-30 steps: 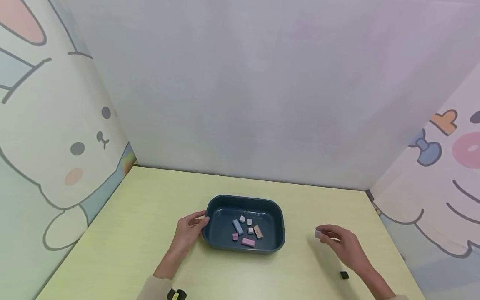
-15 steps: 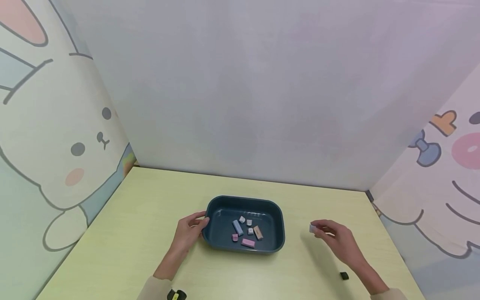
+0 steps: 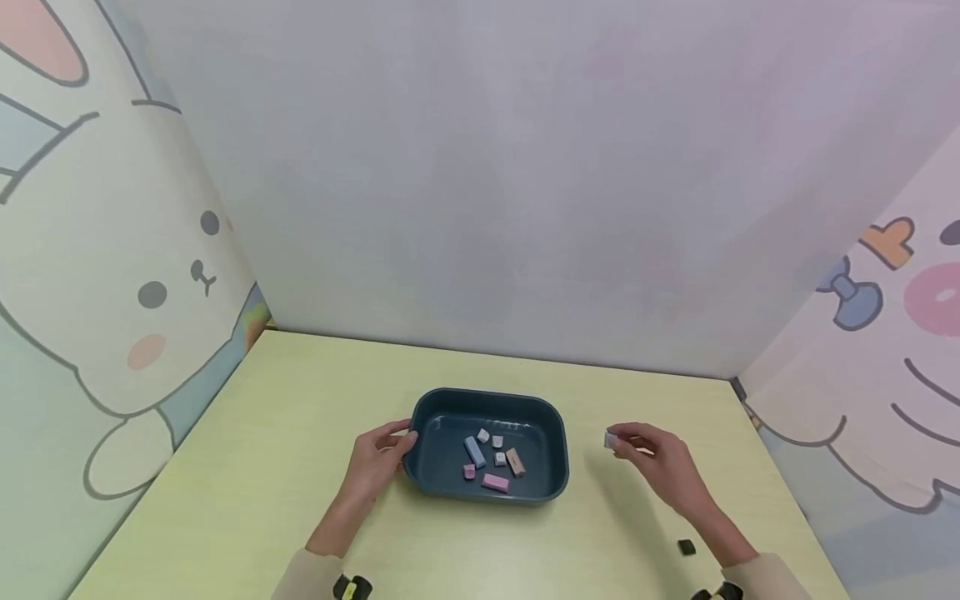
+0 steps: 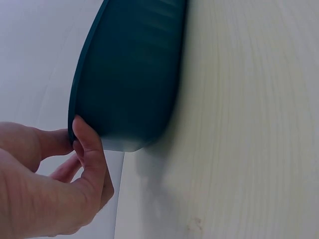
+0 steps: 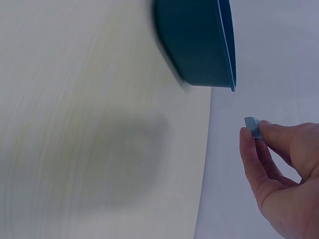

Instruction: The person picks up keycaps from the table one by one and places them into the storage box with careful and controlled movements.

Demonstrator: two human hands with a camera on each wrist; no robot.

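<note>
A dark teal rectangular tub (image 3: 491,497) stands on the table with several small keycaps lying loose in it. Among them are a long blue keycap (image 3: 475,452), a long pink keycap (image 3: 496,482), an orange keycap (image 3: 515,462) and some white ones. My left hand (image 3: 375,460) pinches the tub's left rim between thumb and fingers, seen close in the left wrist view. To the right of the tub, my right hand (image 3: 663,467) is raised over the table. Its thumb and fingertips pinch a small pale blue keycap (image 5: 253,127).
A black keycap (image 3: 686,547) lies on the light yellow-green table (image 3: 315,375), close beside my right forearm. Behind the table rises a pale wall (image 3: 487,208). Walls with cartoon drawings flank it on the left and right.
My right hand has moved leftward and away from me with the pale blue keycap, nearer to the tub. My left hand and the tub have stayed in place.
</note>
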